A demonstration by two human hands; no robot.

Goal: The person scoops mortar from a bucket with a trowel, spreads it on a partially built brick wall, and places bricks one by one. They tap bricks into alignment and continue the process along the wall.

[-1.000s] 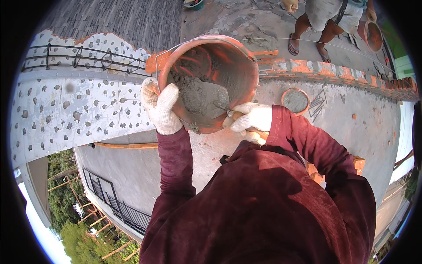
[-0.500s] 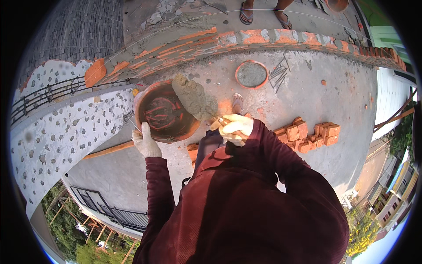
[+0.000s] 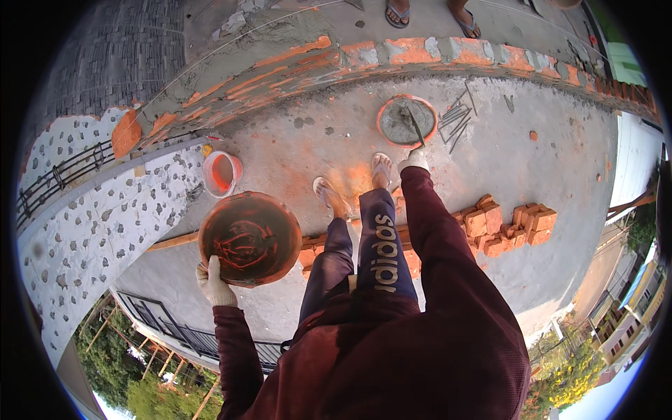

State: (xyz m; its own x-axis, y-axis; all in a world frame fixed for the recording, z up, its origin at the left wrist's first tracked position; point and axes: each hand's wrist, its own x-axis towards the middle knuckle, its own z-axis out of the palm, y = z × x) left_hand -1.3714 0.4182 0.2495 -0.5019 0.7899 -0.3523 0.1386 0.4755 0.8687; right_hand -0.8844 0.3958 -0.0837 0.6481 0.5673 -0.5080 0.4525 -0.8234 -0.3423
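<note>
The white-gloved left hand (image 3: 220, 285) holds a round orange plastic bucket (image 3: 287, 241), its inside smeared with grey, at the near left of the scene; the thumb laps over the near-left rim while the other fingers are mostly hidden beneath, so the rim seems pinched between them. That lip probably offers the easiest one-handed grip, and the bucket's mouth faces up toward the wearer, perhaps so the inside stays in view and within reach. The white-gloved right hand (image 3: 414, 160) reaches far forward, its fingers apparently closed around the handle of a thin grey metal trowel (image 3: 416, 127), whose far end meets the wet grey mortar (image 3: 397, 120) in a round orange-rimmed tub (image 3: 380, 127). The tub sits on the grey concrete floor (image 3: 504, 157), near the low red brick wall (image 3: 413, 50), likely to keep mortar handy to the brickwork. Dark thin metal rods (image 3: 458, 127) lie just right of it, red clay bricks (image 3: 539, 220) are piled nearer and farther right, and a small whitish pail (image 3: 236, 168) stands beyond the bucket.
</note>
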